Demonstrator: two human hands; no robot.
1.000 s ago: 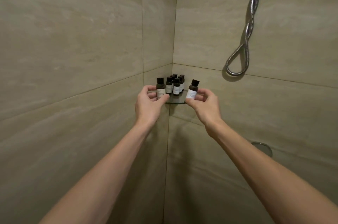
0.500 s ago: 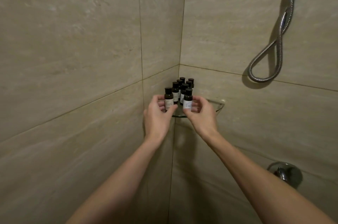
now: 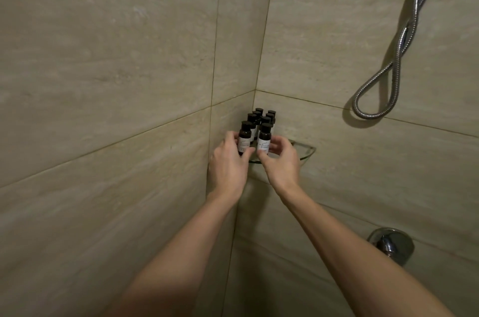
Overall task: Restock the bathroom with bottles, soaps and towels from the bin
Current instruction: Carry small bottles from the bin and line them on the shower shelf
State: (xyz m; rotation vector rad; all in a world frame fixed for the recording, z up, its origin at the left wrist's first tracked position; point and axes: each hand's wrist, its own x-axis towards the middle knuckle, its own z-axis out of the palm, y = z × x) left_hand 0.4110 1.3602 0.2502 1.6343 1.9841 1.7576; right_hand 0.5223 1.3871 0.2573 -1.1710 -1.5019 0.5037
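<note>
Corner shelf: right hand's pinched bottle has come beside left hand's gripped bottle, seemingly just apart

Bottles stand in two rows on corner shelf.

We are counting eight small dark bottles, one glass corner shelf, one shower hose and one wall tap.

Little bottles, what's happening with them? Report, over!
Left hand pinches front-left bottle, right hand pinches front-right bottle. Both upright at front of glass corner shelf, more bottles lined behind. Nothing blocking.
</note>
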